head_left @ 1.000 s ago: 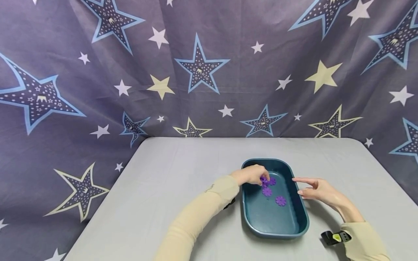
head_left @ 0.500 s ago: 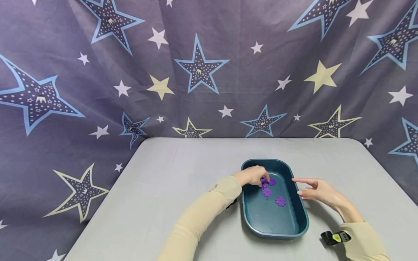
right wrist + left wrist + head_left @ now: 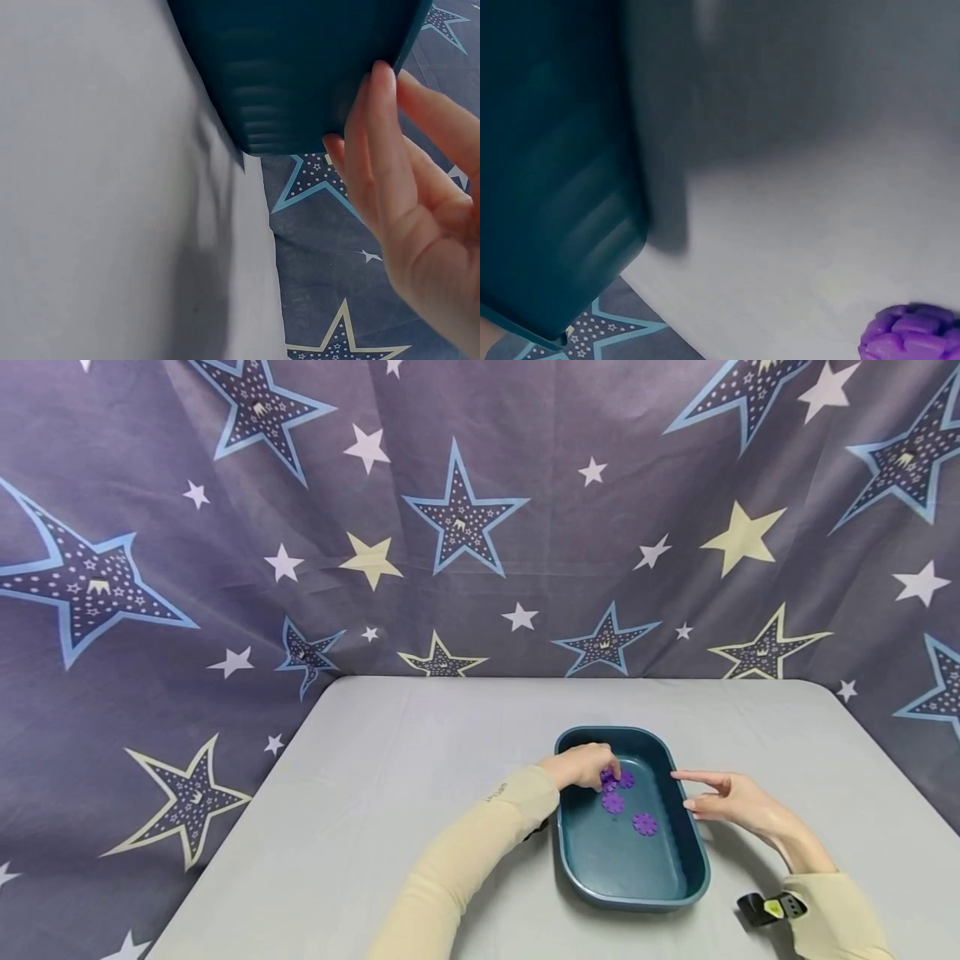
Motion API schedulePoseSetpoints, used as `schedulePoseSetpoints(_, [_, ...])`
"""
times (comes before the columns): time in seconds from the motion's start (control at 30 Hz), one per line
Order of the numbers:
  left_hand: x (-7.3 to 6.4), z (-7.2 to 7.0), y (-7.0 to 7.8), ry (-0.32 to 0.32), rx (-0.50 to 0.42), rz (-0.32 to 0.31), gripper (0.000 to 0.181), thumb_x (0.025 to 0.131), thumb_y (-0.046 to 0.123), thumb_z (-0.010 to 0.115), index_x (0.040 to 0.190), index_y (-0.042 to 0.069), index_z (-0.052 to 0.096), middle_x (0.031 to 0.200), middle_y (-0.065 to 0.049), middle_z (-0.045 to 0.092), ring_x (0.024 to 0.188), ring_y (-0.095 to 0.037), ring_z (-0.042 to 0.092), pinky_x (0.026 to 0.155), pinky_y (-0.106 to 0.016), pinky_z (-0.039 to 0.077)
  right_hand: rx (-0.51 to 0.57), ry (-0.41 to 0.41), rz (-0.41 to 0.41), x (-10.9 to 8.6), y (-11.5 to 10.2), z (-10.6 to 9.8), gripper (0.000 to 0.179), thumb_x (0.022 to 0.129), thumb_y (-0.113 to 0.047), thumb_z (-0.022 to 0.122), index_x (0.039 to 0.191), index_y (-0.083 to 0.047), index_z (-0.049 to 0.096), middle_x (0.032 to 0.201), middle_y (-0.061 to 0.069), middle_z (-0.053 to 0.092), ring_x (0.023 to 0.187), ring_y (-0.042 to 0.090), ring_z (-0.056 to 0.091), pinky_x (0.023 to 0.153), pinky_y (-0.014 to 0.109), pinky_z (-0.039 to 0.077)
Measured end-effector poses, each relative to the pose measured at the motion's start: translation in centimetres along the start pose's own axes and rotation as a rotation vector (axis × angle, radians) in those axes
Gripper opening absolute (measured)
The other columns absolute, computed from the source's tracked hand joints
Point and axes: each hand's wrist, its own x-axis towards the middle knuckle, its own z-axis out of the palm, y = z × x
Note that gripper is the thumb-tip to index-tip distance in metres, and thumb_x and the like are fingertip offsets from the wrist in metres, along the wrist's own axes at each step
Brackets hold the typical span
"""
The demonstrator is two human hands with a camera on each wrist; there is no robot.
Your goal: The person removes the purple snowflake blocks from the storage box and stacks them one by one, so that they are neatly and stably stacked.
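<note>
Reaching over the left rim of the tray [image 3: 633,870], the left hand [image 3: 588,766] is positioned inside it, palm down, with fingers bent toward a purple cluster [image 3: 609,782]. The fingertips are at the cluster, and purple shows between thumb and fingers. Whether a piece is actually pinched cannot be determined: the hand covers part of the cluster, and the left wrist view does not take in the fingers.

The right hand [image 3: 742,803] is at the opposite long side. Its forefinger and thumb are extended and set well apart, both tips meeting the tray's outer side, the forefinger at the rim and the thumb nearer the person. The right wrist view confirms contact by straight fingers against the tray's side; the hand does not wrap around it.

The tray is dark teal, rectangular with rounded corners, and stands on the grey counter [image 3: 420,752], right of centre. Inside, a notched purple disc [image 3: 626,777] lies just right of the cluster. A second disc [image 3: 612,802] lies directly below it, and a third disc [image 3: 644,824] lies apart, nearer the person.

In the left wrist view, a lumpy purple object [image 3: 911,334] is cut off by the lower right corner. Both sleeves are cream. A black strap with a yellow-green part [image 3: 772,907] is at the right cuff. A purple-grey cloth [image 3: 480,410] patterned with stars hangs behind the counter.
</note>
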Motion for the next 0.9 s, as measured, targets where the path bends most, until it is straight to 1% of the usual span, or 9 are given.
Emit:
schedulePoseSetpoints(0.27, [0.29,0.1,-0.28,0.016,-0.057,-0.028,0.032,0.072,0.011,0.073,0.1,0.022,0.066,0.097,0.005,0.055,0.086,-0.005,0.05,0.072,-0.014,0.041,0.007,-0.007,-0.035,0.18,0.14,0.11,0.051,0.083,-0.01,0.06,0.125,0.01,0.04,0.067,-0.004,0.06,0.073,0.003,0.058,0.067,0.025,0.051])
schedulePoseSetpoints(0.53, [0.21,0.06,-0.48,0.038,-0.048,0.026,0.031,0.07,0.011,0.074,0.098,0.018,0.065,0.094,0.003,0.052,0.085,-0.006,0.047,0.069,-0.012,0.038,0.016,-0.01,-0.03,0.29,0.08,0.12,0.05,0.083,-0.01,0.059,0.126,0.009,0.04,0.068,-0.004,0.061,0.074,0.002,0.057,0.068,0.025,0.051])
schedulePoseSetpoints(0.77, [-0.08,-0.26,-0.35,0.037,-0.075,0.016,0.028,0.072,0.007,0.072,0.096,0.018,0.065,0.094,0.003,0.052,0.086,-0.006,0.047,0.069,-0.012,0.039,0.006,-0.006,-0.018,0.25,0.0,0.12,0.05,0.084,-0.012,0.059,0.126,0.007,0.041,0.068,-0.005,0.06,0.074,0.003,0.058,0.068,0.026,0.051])
schedulePoseSetpoints(0.9, [-0.28,-0.42,-0.34,0.043,-0.102,0.03,0.025,0.076,0.001,0.067,0.094,0.018,0.066,0.095,0.004,0.057,0.087,-0.006,0.051,0.069,-0.011,0.041,0.008,-0.005,-0.01,0.08,-0.01,0.04,0.049,0.084,-0.01,0.059,0.126,0.006,0.042,0.072,-0.003,0.063,0.076,0.004,0.059,0.068,0.026,0.051])
